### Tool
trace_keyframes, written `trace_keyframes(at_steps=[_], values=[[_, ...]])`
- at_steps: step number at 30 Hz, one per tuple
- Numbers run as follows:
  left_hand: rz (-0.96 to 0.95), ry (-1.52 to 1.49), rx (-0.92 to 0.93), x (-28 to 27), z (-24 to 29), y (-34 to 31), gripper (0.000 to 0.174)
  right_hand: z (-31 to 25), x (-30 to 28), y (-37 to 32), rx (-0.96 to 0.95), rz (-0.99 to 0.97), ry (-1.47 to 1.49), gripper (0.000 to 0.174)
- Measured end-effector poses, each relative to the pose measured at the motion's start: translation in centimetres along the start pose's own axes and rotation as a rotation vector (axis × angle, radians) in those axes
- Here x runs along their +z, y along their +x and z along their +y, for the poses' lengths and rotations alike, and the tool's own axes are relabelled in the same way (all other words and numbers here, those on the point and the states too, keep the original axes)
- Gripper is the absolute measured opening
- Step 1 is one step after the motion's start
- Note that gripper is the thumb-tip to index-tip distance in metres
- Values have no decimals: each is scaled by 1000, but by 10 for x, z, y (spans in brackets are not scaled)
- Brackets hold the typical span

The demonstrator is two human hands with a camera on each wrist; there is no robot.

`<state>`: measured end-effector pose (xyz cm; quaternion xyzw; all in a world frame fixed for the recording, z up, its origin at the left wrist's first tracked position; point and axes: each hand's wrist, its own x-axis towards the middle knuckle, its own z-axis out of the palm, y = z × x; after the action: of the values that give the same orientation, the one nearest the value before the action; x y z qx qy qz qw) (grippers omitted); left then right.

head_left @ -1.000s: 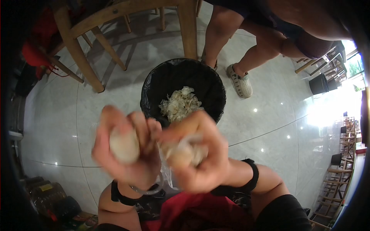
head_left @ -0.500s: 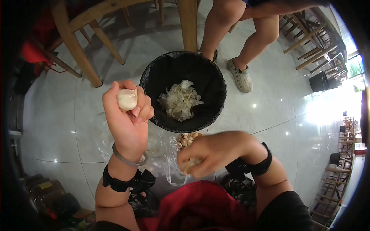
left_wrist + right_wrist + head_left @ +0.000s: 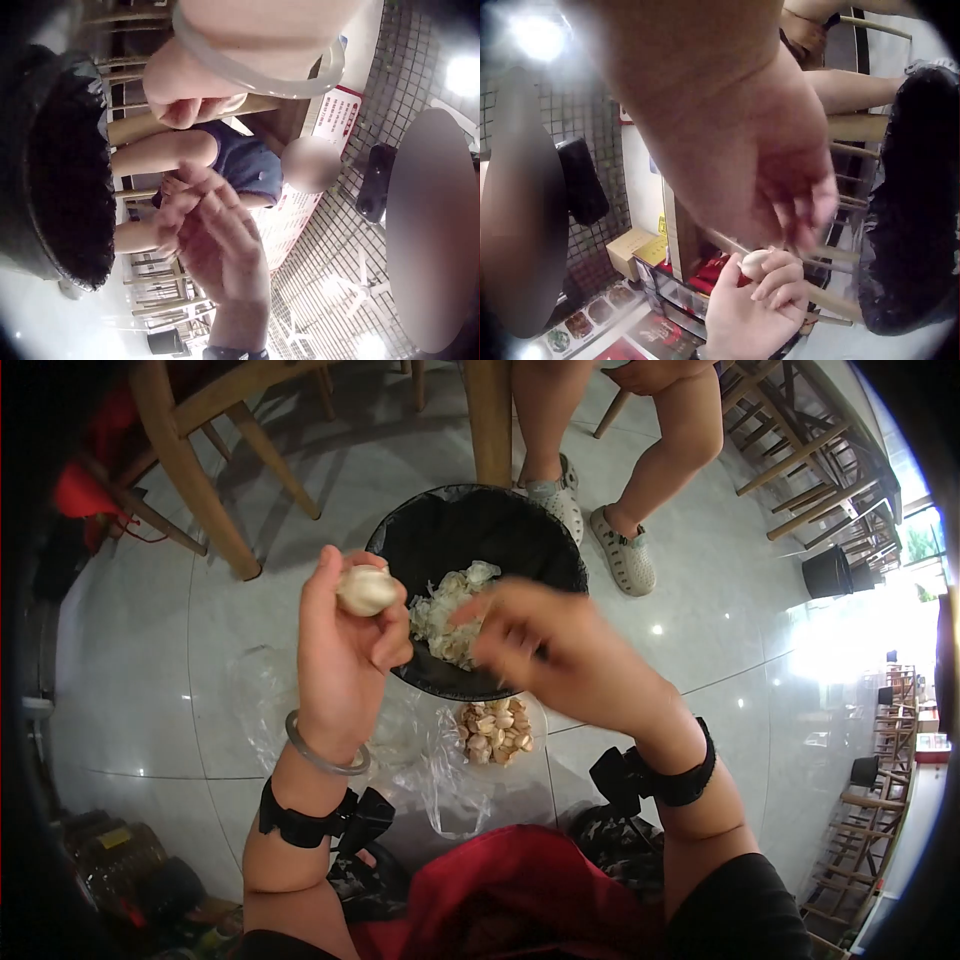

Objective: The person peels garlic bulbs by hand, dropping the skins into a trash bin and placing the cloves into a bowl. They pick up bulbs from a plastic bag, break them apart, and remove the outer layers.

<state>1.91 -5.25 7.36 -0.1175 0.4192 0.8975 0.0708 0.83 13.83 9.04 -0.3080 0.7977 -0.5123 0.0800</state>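
My left hand (image 3: 345, 650) holds up a white garlic bulb (image 3: 368, 591) between thumb and curled fingers, beside the left rim of a black-lined bin (image 3: 530, 540). The bulb (image 3: 756, 261) also shows in the right wrist view. Over the bin's right side is my right hand (image 3: 560, 650), blurred, its fingers loosely bent with nothing visible in them. In the left wrist view the right hand (image 3: 217, 247) shows spread, blurred fingers. Pale garlic skins (image 3: 445, 610) lie inside the bin, partly covered by that hand. Loose garlic cloves (image 3: 495, 732) are heaped just below the bin.
A crumpled clear plastic bag (image 3: 450, 780) lies on the tiled floor left of the cloves. Wooden chair legs (image 3: 490, 430) stand behind the bin. Another person's legs and a clog (image 3: 628, 560) are close to its far right side. Large bottles (image 3: 120, 860) stand at lower left.
My right hand has risen from beside the clove heap to the bin, and the pale piece in it no longer shows. My left hand has shifted slightly right with the bulb.
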Motion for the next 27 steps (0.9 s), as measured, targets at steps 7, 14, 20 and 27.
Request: trace_keyframes(at_steps=[7, 14, 20, 27], values=[[-169, 236, -47, 4, -19, -4, 38, 4, 4, 0, -2, 133, -29, 35], [-345, 378, -28, -1, -26, -6, 41, 14, 12, 3, -26, 207, -51, 35], [-306, 424, 19, 4, -28, -4, 39, 24, 14, 2, 92, 128, 251, 32], [-287, 556, 189, 8, -35, -8, 41, 16, 28, 2, -98, 237, -160, 32]])
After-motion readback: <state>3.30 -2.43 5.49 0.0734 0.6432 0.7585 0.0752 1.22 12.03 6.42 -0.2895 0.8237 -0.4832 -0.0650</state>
